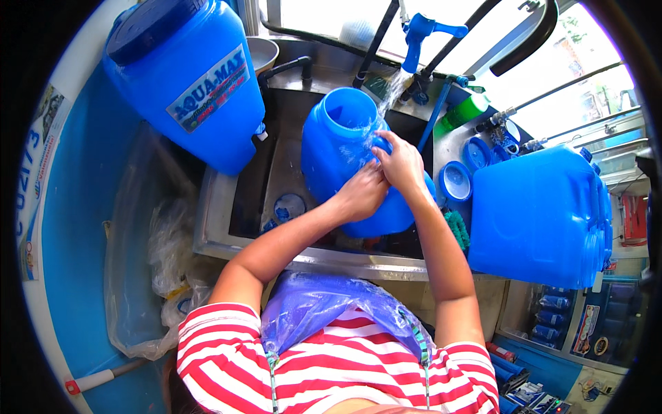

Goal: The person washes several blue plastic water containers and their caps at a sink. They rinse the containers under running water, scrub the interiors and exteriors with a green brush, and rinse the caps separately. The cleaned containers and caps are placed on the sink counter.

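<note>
A blue plastic water container (331,171) with a wide round open mouth stands tilted in the stainless steel sink (282,171). Water streams from the blue faucet (412,49) onto its shoulder, beside the mouth. The fingers of my right hand (403,163) curl over a raised blue part of the container, where the water splashes. Just below it, my left hand (364,191) rests against the container, its fingertips hidden from me. Whether those fingers grip anything is unclear.
A large blue container with a spigot (207,88) stands at the left, bearing writing. More blue jugs (532,212) crowd the right counter, near blue lids (455,181), a green brush (456,227) and a green bottle (463,113). A black curved pipe (527,39) hangs above.
</note>
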The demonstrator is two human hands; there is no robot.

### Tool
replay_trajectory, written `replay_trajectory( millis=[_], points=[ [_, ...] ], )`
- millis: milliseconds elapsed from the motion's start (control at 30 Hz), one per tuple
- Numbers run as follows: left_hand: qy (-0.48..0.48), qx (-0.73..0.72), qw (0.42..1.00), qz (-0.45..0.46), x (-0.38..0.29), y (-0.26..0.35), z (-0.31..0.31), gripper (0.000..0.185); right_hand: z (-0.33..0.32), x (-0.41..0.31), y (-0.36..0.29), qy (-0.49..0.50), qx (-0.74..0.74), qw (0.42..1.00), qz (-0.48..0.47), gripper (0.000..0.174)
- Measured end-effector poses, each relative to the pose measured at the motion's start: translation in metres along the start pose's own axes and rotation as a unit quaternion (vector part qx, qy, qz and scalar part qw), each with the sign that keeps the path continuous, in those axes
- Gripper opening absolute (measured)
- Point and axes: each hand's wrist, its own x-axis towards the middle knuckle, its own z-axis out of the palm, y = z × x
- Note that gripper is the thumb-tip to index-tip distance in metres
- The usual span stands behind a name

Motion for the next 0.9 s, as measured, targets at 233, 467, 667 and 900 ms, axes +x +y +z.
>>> replay_trajectory(
  millis=[233, 467, 667, 900],
  points=[
    [-0.317, -0.027, 0.937, -0.144, 0.042, -0.018, -0.039, 0.03, -0.039, 0.022, 0.015, -0.142, 0.192, 0.968, -0.076, 0.038],
    [0.012, -0.488, 0.847, -0.21, 0.032, -0.008, -0.155, 0.03, -0.125, -0.03, 0.136, 0.035, 0.434, 0.883, 0.174, 0.049],
    [-0.008, -0.028, 0.98, -0.196, -0.025, -0.079, -0.195, 0.039, -0.097, -0.098, 0.245, 0.016, 0.504, 0.816, 0.284, 0.063],
    [0.385, -0.15, 0.88, -0.233, -0.052, -0.136, -0.047, 0.046, -0.072, -0.128, 0.187, 0.105, 0.704, 0.641, 0.286, 0.067]
  ],
)
